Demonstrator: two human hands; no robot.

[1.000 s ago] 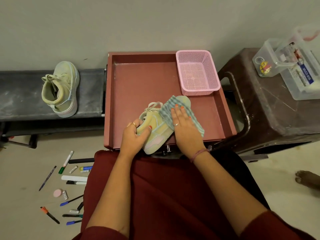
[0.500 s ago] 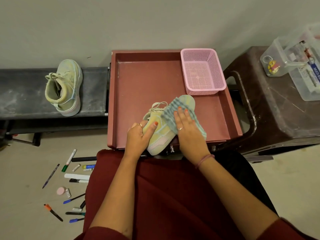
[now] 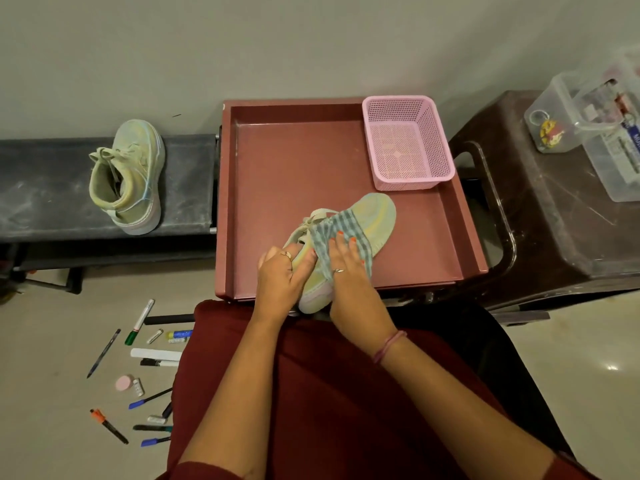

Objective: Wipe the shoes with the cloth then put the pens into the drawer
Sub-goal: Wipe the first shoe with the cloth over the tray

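Left hand [image 3: 282, 277] gripped the pale suede shoe [image 3: 349, 244] at its heel; right hand [image 3: 348, 268] pressed flat, fingers straight, on checked cloth [image 3: 332, 233] over it. Shoe lay inside the maroon drawer [image 3: 294, 161], at 6 o'clock; pink mesh basket [image 3: 408, 142] at 1 o'clock; pens [image 3: 138, 368] scattered on the floor at 8 o'clock.

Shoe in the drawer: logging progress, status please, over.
Left hand grips the shoe; right hand presses the cloth flat on it. Other shoe waits on the bench. Pens on floor, nothing blocking.
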